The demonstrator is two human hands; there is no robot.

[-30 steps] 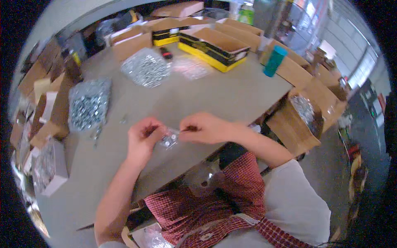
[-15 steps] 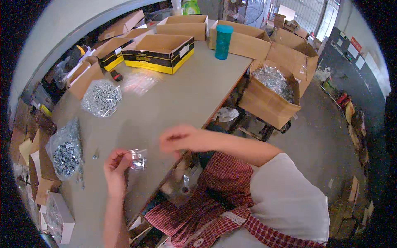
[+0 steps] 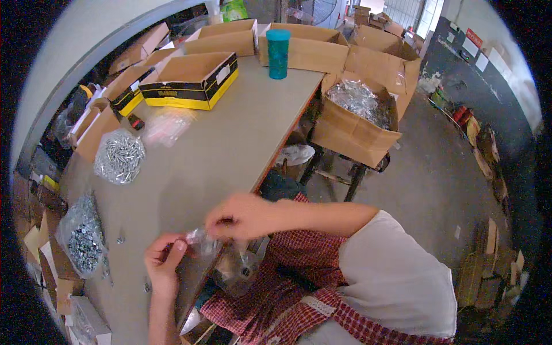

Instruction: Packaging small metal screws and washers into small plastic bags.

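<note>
Wearing a red checked cloth apron (image 3: 302, 244) and a white short-sleeved top (image 3: 402, 273), you have both hands at the near edge of the grey-brown flat-topped table (image 3: 190, 167). Your left hand (image 3: 165, 260) is pinched, thumb against fingers, on one side of a small clear plastic bag (image 3: 202, 244), which sits between your two hands by that edge; its contents are too blurred to tell. Your right hand (image 3: 244, 217) is at the bag's other side with its fingers bent inward, but blur hides their tips, so you cannot tell whether they have hold of it.

Left of your left hand, a small loose metal piece (image 3: 121, 240) lies on the table, and beyond it to the left stands a clear plastic bag of dark metal nuts (image 3: 85, 244). Farther up lies a clear plastic bag of long silvery screws (image 3: 119, 155), with a pile of flat pinkish clear packets (image 3: 168, 127) near it. Behind these stands an open black-and-yellow cardboard box (image 3: 181, 95). Off to your right, beside the table, an open brown cardboard box (image 3: 348, 135) holds shiny clear packets (image 3: 359, 100). Near the far edge stands a teal lidded plastic tumbler (image 3: 278, 56).
</note>
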